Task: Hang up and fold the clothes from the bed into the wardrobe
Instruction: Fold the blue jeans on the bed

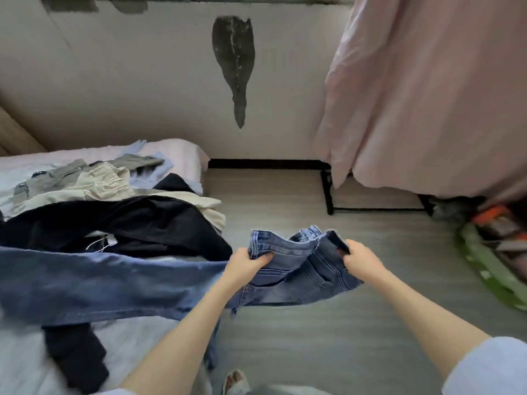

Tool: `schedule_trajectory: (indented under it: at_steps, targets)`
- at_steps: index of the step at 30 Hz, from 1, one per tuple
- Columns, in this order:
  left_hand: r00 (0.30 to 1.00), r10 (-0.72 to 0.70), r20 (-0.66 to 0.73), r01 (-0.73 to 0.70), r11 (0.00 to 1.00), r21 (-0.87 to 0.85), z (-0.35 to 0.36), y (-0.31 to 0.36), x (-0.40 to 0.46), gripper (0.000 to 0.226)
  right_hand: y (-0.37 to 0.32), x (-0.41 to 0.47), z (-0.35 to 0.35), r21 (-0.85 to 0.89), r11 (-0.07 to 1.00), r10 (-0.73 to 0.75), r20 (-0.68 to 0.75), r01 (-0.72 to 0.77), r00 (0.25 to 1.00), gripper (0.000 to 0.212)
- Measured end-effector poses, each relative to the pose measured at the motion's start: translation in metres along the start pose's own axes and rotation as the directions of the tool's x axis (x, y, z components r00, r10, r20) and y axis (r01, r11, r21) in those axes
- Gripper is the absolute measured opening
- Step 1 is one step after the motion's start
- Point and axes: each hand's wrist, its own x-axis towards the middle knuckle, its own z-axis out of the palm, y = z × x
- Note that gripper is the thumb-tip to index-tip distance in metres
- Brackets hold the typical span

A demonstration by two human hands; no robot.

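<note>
A pair of blue jeans point(293, 269) hangs between my hands past the bed's edge, its legs trailing left over the bed point(25, 360). My left hand point(246, 265) grips the waistband on the left side. My right hand point(360, 259) pinches the waistband's right end. A heap of clothes lies on the bed behind the jeans: a black garment point(137, 220), beige trousers point(105, 183) and a grey-green piece point(68, 169). The wardrobe point(433, 95) stands at the right, covered by a pink cloth.
A black metal frame point(330, 192) shows under the pink cover. A green bag with colourful things point(496, 252) lies on the grey floor at the right. My foot in a sandal point(235, 380) is at the bottom. The white wall bears a dark patch point(233, 61).
</note>
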Motion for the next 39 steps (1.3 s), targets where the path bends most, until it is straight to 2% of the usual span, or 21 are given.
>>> schedule_trajectory:
  at_steps: [3, 5, 8, 12, 16, 20, 22, 25, 30, 33, 35, 37, 39]
  targets:
    - [0.991, 0.083, 0.102, -0.08, 0.996, -0.036, 0.081, 0.068, 0.0, 0.019, 0.086, -0.033, -0.061, 0.215, 0.966, 0.175, -0.137, -0.143, 0.975, 0.012]
    - [0.985, 0.156, 0.074, -0.15, 0.985, -0.081, 0.123, 0.109, -0.005, 0.019, 0.127, -0.054, -0.087, 0.371, 0.917, 0.239, -0.22, -0.146, 0.946, 0.023]
    - [0.976, 0.219, -0.012, -0.217, 0.959, -0.185, 0.152, 0.151, -0.016, 0.017, 0.146, -0.072, -0.111, 0.541, 0.838, 0.263, -0.282, -0.074, 0.922, 0.03]
    - [0.948, 0.31, -0.069, -0.318, 0.916, -0.247, 0.174, 0.18, -0.037, 0.016, 0.138, -0.091, -0.139, 0.637, 0.765, 0.167, -0.337, 0.094, 0.927, 0.031]
    - [0.925, 0.376, -0.063, -0.38, 0.9, -0.212, 0.177, 0.187, -0.047, 0.02, 0.107, -0.103, -0.149, 0.734, 0.662, 0.063, -0.256, 0.152, 0.964, 0.024]
    - [0.907, 0.421, 0.012, -0.417, 0.901, -0.121, 0.175, 0.186, -0.057, 0.006, 0.081, -0.11, -0.161, 0.825, 0.544, 0.027, -0.199, 0.153, 0.98, 0.018]
    - [0.894, 0.44, 0.083, -0.422, 0.89, -0.17, 0.178, 0.191, -0.065, 0.009, 0.073, -0.113, -0.166, 0.839, 0.516, 0.031, -0.216, 0.169, 0.976, 0.017]
    - [0.868, 0.459, 0.191, -0.381, 0.861, -0.336, 0.182, 0.201, -0.074, 0.014, 0.07, -0.116, -0.174, 0.84, 0.5, 0.041, -0.263, 0.208, 0.964, 0.022]
    - [0.805, 0.464, 0.37, -0.32, 0.865, -0.387, 0.193, 0.2, -0.079, 0.025, 0.076, -0.129, -0.176, 0.813, 0.546, 0.01, -0.248, 0.202, 0.969, 0.022]
    - [0.76, 0.49, 0.428, -0.264, 0.833, -0.487, 0.198, 0.202, -0.082, 0.028, 0.078, -0.134, -0.174, 0.817, 0.527, -0.073, -0.23, 0.233, 0.97, 0.028]
    - [0.713, 0.506, 0.486, -0.151, 0.787, -0.598, 0.197, 0.205, -0.084, 0.028, 0.079, -0.138, -0.173, 0.807, 0.514, -0.139, -0.257, 0.292, 0.956, 0.028]
    - [0.663, 0.519, 0.539, 0.007, 0.715, -0.699, 0.192, 0.211, -0.087, 0.038, 0.082, -0.141, -0.168, 0.792, 0.502, -0.192, -0.29, 0.348, 0.938, 0.03]
    - [0.656, 0.523, 0.545, 0.155, 0.613, -0.775, 0.187, 0.216, -0.089, 0.051, 0.085, -0.144, -0.162, 0.803, 0.439, -0.24, -0.328, 0.404, 0.914, 0.04]
